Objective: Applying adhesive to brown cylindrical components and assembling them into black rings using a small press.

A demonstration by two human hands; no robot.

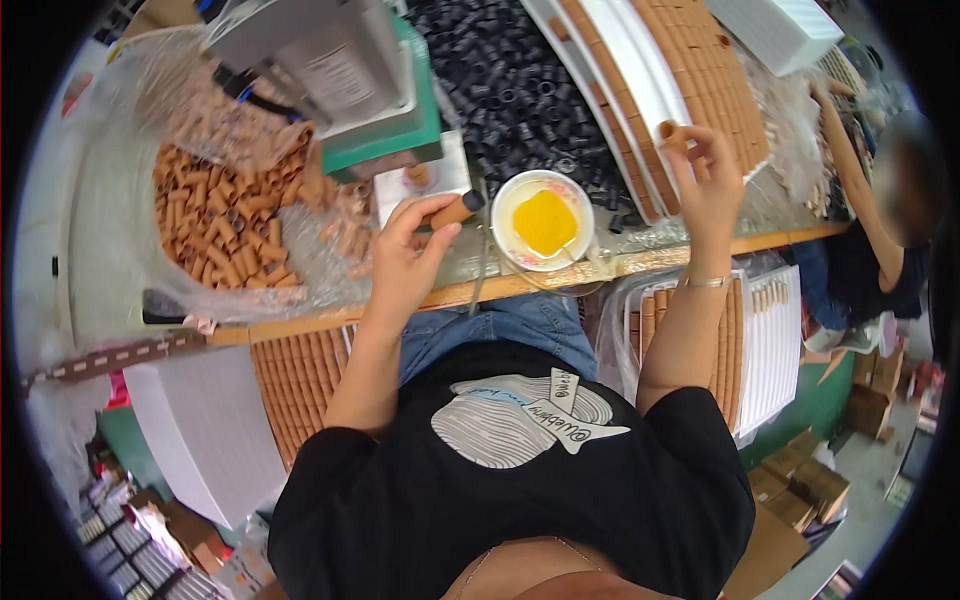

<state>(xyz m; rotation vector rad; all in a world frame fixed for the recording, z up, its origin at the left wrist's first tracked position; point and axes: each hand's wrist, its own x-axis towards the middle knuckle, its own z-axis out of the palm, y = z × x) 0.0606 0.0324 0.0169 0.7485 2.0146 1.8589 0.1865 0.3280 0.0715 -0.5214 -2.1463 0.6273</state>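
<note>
My left hand (412, 250) pinches a brown tube (448, 213) with a black fitting (473, 200) at its far end. This tube is held tilted just left of a white bowl (499, 240) with a yellow substance (544, 222) in it. Farther right, my right hand (712, 178) is raised over the edge of the tray rows, its fingers closed on a short brown tube (668, 130); part of that tube is hidden by the fingers. Beyond the bowl lies a heap of small black fittings (510, 90).
Loose brown tubes (225, 230) pile up at left in clear plastic. A grey and green machine (350, 90) stands behind my left hand. Brown tubes fill white trays (705, 60) at far right. More tube trays flank my lap. Another person (895, 220) works at far right.
</note>
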